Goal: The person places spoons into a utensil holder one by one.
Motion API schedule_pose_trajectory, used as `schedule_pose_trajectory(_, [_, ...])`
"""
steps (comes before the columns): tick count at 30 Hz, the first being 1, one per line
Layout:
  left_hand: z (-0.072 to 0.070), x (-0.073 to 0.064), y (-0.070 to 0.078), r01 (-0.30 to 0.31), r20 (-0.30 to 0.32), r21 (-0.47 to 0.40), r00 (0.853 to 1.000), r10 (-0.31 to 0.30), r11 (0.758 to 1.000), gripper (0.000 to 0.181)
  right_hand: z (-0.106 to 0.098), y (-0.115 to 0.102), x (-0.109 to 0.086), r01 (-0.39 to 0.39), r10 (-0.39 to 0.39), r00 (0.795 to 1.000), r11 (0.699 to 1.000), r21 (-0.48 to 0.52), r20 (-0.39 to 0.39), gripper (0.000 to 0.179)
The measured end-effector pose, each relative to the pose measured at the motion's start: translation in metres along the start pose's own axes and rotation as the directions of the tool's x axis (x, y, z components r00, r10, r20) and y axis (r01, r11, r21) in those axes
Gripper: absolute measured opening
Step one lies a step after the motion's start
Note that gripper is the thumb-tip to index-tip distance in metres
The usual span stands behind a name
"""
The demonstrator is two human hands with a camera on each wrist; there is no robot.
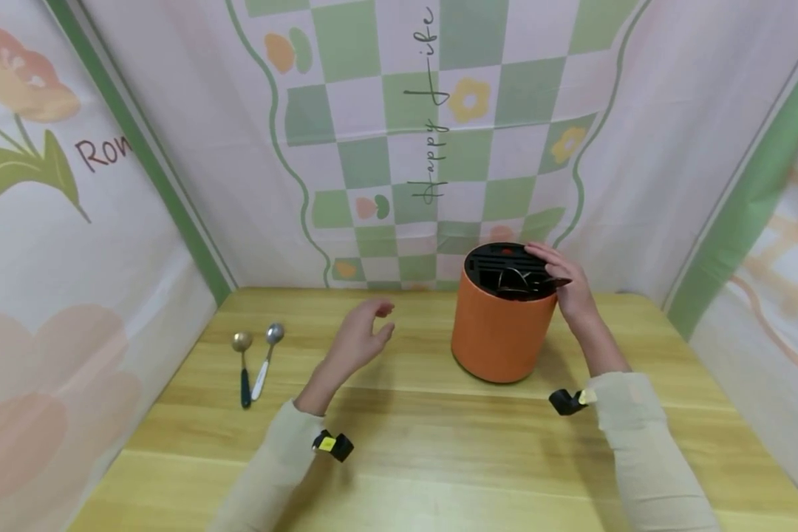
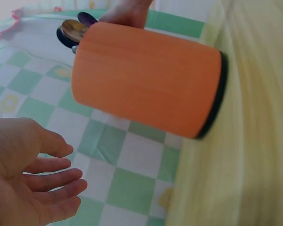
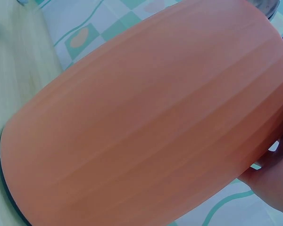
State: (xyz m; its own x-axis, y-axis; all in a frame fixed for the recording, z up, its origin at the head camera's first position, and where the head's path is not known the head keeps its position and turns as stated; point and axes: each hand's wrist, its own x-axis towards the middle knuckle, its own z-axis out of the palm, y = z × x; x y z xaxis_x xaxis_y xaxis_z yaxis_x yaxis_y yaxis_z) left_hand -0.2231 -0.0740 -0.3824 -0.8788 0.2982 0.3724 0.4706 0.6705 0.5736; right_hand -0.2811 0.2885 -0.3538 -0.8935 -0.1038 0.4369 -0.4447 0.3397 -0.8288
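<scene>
An orange cylindrical utensil holder (image 1: pixel 502 336) with a black slotted top (image 1: pixel 499 258) stands upright on the table. Several utensil heads (image 2: pixel 74 29) stick out of its opening, among them rounded spoon-like ones; their handles are hidden inside. My right hand (image 1: pixel 572 284) rests against the right side of its upper rim, fingers stretched along the edge. In the right wrist view the holder's wall (image 3: pixel 132 117) covers most of that hand. My left hand (image 1: pixel 359 340) hovers above the table left of the holder, apart from it, with relaxed fingers and nothing in them.
Two spoons lie side by side at the table's left: one with a dark handle (image 1: pixel 244 384), one with a white handle (image 1: pixel 261 380). A checkered curtain (image 1: pixel 412 162) hangs close behind the holder. More printed cloth (image 1: pixel 40 244) encloses the sides of the wooden table (image 1: pixel 439 458).
</scene>
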Motion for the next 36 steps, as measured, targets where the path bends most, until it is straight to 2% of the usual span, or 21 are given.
schedule_pose_trajectory(7, [-0.002,-0.025,-0.03,0.099,0.012,0.024,0.995,-0.099,0.995,0.035,0.0,0.003,0.001,-0.004,0.004,1.0,1.0,0.001,-0.008,0.042])
schedule_pose_trajectory(17, [-0.011,-0.052,-0.067,0.224,-0.005,0.094,0.975,-0.224,0.97,0.037,-0.001,0.003,0.002,-0.005,0.005,1.0,1.0,-0.011,-0.021,0.042])
schedule_pose_trajectory(25, [-0.028,-0.068,-0.092,0.272,-0.06,0.162,0.962,-0.265,0.949,0.037,0.0,0.001,0.001,-0.001,0.001,1.0,1.0,0.001,-0.019,0.043])
schedule_pose_trajectory(27, [-0.032,-0.071,-0.097,0.296,-0.067,0.173,0.955,-0.288,0.94,0.039,0.001,0.0,0.001,0.0,0.0,1.0,1.0,0.003,-0.016,0.043])
schedule_pose_trajectory(34, [-0.049,-0.079,-0.115,0.403,-0.061,0.19,0.915,-0.399,0.895,0.041,0.001,0.002,0.001,0.017,-0.017,1.0,1.0,0.001,-0.018,0.042])
schedule_pose_trajectory(36, [-0.052,-0.081,-0.12,0.414,-0.07,0.203,0.91,-0.409,0.887,0.041,0.001,0.002,0.002,0.022,-0.023,1.0,1.0,-0.011,-0.02,0.042])
